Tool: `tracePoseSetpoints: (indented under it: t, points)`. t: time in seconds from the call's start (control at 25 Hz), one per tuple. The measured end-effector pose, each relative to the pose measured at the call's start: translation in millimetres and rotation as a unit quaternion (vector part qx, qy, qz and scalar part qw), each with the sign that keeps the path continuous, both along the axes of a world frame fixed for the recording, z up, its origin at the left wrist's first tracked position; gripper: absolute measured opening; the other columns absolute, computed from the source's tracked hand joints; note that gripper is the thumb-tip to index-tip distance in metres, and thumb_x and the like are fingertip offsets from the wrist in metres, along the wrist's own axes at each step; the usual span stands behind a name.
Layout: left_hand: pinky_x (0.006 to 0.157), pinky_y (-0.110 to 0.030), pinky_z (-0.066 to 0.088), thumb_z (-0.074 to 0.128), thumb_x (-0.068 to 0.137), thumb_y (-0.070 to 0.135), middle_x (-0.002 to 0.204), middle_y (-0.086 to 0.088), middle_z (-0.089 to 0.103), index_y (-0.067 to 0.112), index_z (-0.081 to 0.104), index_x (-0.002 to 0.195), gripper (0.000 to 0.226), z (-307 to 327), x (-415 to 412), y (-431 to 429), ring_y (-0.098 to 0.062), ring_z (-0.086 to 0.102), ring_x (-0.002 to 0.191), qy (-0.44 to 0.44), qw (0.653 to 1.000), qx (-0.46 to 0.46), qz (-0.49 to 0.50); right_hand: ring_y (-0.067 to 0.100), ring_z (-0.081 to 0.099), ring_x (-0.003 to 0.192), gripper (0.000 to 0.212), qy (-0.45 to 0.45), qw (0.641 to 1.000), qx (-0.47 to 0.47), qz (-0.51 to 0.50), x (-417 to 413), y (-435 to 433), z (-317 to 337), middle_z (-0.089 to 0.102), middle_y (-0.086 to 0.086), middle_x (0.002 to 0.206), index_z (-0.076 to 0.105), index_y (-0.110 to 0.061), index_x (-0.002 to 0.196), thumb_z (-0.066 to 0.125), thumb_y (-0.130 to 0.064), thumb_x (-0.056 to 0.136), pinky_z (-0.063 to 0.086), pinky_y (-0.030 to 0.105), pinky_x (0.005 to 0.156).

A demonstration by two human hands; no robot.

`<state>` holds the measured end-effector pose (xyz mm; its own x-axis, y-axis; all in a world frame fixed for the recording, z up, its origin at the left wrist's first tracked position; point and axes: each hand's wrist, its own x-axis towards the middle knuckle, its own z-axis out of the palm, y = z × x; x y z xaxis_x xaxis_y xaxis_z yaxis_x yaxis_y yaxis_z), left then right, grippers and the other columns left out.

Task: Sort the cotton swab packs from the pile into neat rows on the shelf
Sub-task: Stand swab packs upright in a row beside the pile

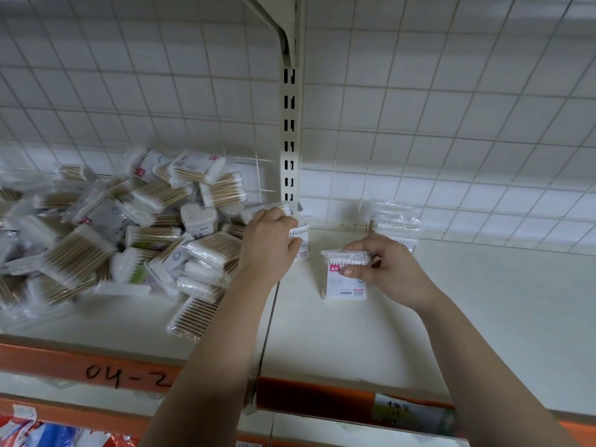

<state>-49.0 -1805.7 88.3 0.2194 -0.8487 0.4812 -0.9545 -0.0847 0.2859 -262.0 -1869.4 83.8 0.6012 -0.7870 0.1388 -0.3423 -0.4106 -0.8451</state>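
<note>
A loose pile of cotton swab packs (135, 230) covers the left half of the white shelf (483, 317). My left hand (269, 243) grips a swab pack (300, 235) at the pile's right edge, near the slotted upright post (289, 140). My right hand (383, 269) holds another white-tipped swab pack (345, 275) upright on the shelf's right half. Behind that hand stand a few clear packs (395, 225) in a short row against the back grid.
A wire grid back panel (451, 124) closes the shelf's rear. An orange price rail (96, 366) marked "04-2" runs along the front edge, with a paper label (406, 412) on its right part. Colourful packets (48, 433) sit on the shelf below.
</note>
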Motion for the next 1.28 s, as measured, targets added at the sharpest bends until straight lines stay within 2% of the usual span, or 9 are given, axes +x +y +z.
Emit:
tracePoseSetpoints:
  t: [0.2,0.36,0.44,0.56,0.72,1.04,1.16,1.28]
  points:
    - [0.091,-0.038,0.042,0.075,0.076,0.026,0.102,-0.005,0.062,0.013,0.069,0.100,0.028,-5.1,0.8,-1.9,-0.029,0.051,0.103,0.010,1.000,0.001,0.001,0.001,0.058,0.081,0.026,-0.009,1.000,-0.001,-0.002,-2.1,0.1,-2.2,0.065,-0.001,0.103,0.070,-0.020,0.099,0.078,-0.014,0.075,0.041,0.008,0.068]
    - [0.084,-0.040,0.045,0.076,0.075,0.021,0.097,-0.003,0.064,0.014,0.066,0.092,0.021,-5.7,-0.9,1.1,-0.028,0.053,0.096,0.026,0.999,-0.019,-0.006,0.002,0.059,0.077,0.026,-0.013,1.000,0.007,-0.003,-3.0,2.5,-1.5,0.067,-0.001,0.100,0.069,-0.019,0.099,0.077,-0.013,0.076,0.041,0.008,0.065]
    - [0.085,-0.040,0.044,0.076,0.076,0.022,0.099,-0.002,0.066,0.016,0.065,0.096,0.024,-6.2,-1.7,2.7,-0.027,0.052,0.099,0.023,1.000,-0.016,-0.003,-0.002,0.058,0.073,0.026,-0.015,1.000,0.011,-0.004,-3.5,5.0,0.6,0.067,-0.001,0.097,0.068,-0.016,0.101,0.076,-0.012,0.077,0.040,0.007,0.063]
    - [0.094,-0.035,0.036,0.070,0.082,0.025,0.115,-0.001,0.061,0.019,0.063,0.113,0.033,-6.0,-3.4,5.3,-0.026,0.046,0.112,0.006,1.000,0.014,0.015,-0.004,0.057,0.069,0.024,-0.030,0.999,0.024,-0.001,-5.4,9.6,4.1,0.067,-0.001,0.093,0.067,-0.013,0.102,0.074,-0.009,0.079,0.041,0.006,0.062]
    - [0.094,-0.036,0.031,0.066,0.086,0.025,0.119,-0.001,0.057,0.019,0.064,0.117,0.032,-2.6,-8.0,11.9,-0.026,0.045,0.117,-0.002,1.000,0.021,0.011,0.000,0.057,0.073,0.019,-0.028,1.000,0.005,-0.009,-9.6,12.0,3.6,0.067,-0.005,0.091,0.067,-0.019,0.098,0.073,-0.016,0.080,0.041,0.008,0.065]
    - [0.087,-0.042,0.041,0.069,0.082,0.027,0.102,-0.001,0.065,0.022,0.067,0.107,0.025,5.6,-29.1,20.3,-0.028,0.055,0.101,0.019,0.999,-0.019,-0.024,0.004,0.059,0.085,0.020,-0.046,0.997,-0.039,-0.056,-34.0,9.7,5.3,0.066,-0.009,0.095,0.070,-0.023,0.093,0.077,-0.015,0.076,0.045,0.013,0.071]
    - [0.082,-0.047,0.047,0.070,0.082,0.023,0.100,-0.001,0.065,0.020,0.068,0.107,0.025,3.1,-38.1,20.6,-0.031,0.057,0.096,0.030,0.998,-0.026,-0.047,0.004,0.059,0.084,0.020,-0.064,0.991,-0.048,-0.104,-48.6,6.2,3.4,0.067,-0.015,0.094,0.070,-0.024,0.090,0.079,-0.015,0.074,0.046,0.015,0.068]
    - [0.082,-0.045,0.047,0.068,0.083,0.022,0.102,-0.001,0.065,0.020,0.068,0.108,0.025,0.7,-48.5,21.2,-0.030,0.056,0.097,0.034,0.997,-0.020,-0.066,0.001,0.054,0.073,0.021,-0.072,0.984,-0.070,-0.148,-60.5,2.4,3.5,0.064,-0.022,0.082,0.066,-0.029,0.082,0.079,-0.015,0.073,0.042,0.012,0.062]
